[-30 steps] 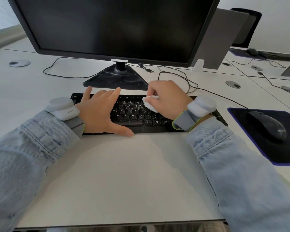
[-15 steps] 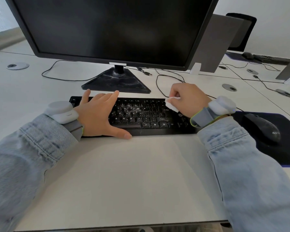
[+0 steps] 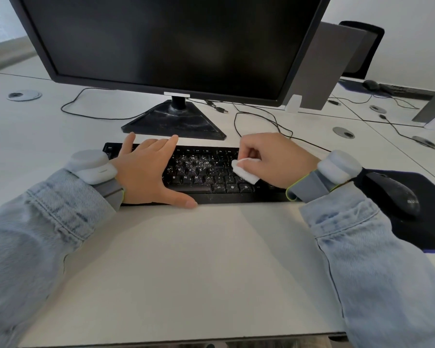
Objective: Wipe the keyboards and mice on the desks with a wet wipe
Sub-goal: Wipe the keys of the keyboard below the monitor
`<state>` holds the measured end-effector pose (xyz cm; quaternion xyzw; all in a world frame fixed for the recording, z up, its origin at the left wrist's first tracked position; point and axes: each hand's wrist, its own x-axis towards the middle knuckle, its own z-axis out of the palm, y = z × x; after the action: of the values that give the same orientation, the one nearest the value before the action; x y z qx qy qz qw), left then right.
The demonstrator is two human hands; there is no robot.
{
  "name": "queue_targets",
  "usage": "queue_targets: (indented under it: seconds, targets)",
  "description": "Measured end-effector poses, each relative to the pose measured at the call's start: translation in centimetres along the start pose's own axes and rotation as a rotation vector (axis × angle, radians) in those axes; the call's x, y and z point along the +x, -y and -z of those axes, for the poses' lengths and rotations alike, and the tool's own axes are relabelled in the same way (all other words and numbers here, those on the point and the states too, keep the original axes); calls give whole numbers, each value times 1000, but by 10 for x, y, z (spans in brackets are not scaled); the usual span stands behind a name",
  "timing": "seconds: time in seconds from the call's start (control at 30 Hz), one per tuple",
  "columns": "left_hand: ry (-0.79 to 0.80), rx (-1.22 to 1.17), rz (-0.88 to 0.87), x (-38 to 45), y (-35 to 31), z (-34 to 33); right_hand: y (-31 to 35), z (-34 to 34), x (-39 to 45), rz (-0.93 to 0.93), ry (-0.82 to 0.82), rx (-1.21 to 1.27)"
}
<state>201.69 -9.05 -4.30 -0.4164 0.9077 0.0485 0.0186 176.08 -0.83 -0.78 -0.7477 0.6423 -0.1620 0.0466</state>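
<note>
The keyboard is dull black plastic with white specks on it. The mouse beside the keyboard looks like smooth plastic. The sleeves are soft blue jean cloth.

A dark monitor stands on the white desk. Black cables trail behind it

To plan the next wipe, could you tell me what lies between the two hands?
In the head view, only speck-covered keys of the keyboard lie between the left hand and the right hand, which holds the wet wipe.
</note>
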Motion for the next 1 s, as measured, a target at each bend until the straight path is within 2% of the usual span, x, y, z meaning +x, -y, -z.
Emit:
queue_targets:
  seconds: [0.07, 0.17, 0.27, 0.4, 0.47, 0.57, 0.63, 0.77, 0.87, 1.0]
  targets:
    - [1, 0, 2, 0, 0, 0, 5, -3, -2, 34, 106, -46]
    - [4, -3, 2, 1, 0, -1, -8, 8, -6, -29, 193, -171]
    - [1, 2, -1, 1, 1, 0, -17, 16, -10, -102, 171, -189]
    - [8, -6, 3, 0, 0, 0, 4, 2, -7, -25, 69, -35]
    - [7, -4, 4, 1, 0, 0, 9, -3, -7, -2, 126, -67]
    - [8, -1, 4, 1, 1, -1, 1, 5, -13, -73, 174, -206]
    - [0, 7, -3, 2, 1, -1, -2, 8, -20, -123, 110, -208]
    - [-11, -5, -11, 0, 0, -1, 27, -17, -35, -104, -47, -7]
    - [-24, 2, -9, -1, -2, -1, 37, -28, -44, -116, -59, -84]
    - [-30, -10, -2, 0, -2, -2, 27, -19, -51, -317, -88, -192]
